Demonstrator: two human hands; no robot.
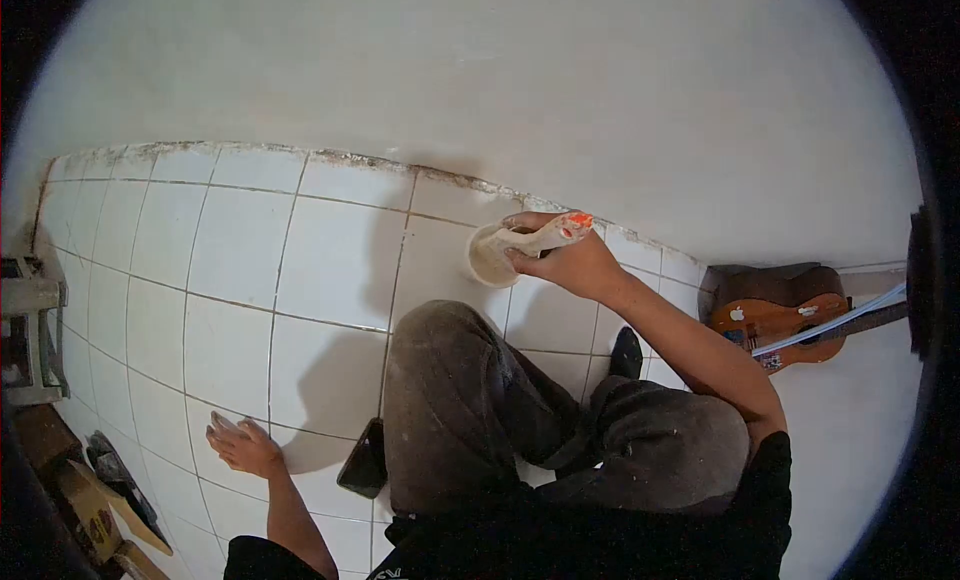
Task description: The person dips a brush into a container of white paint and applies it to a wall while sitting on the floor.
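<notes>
My right hand (pixel 565 260) is closed around a tool handle (pixel 568 232) smeared whitish, with an orange end pointing up and to the right. The tool's working end is hidden behind my fingers and inside a cream-coloured round tub (pixel 484 265), which stands on the tiles near the foot of the wall. My thumb and fingertips are right at the tub's rim. Off to the left, my left hand (pixel 245 447) is over the floor tiles with its fingers apart and nothing in them. White residue shows on its fingertips.
A black phone (pixel 364 460) lies by my left knee. Along the right wall rests a guitar (pixel 785 325). Cardboard boxes (pixel 90 505) and a grey stand (pixel 32 325) are at the far left. A plain wall (pixel 480 70) rises beyond the tiled floor (pixel 232 242).
</notes>
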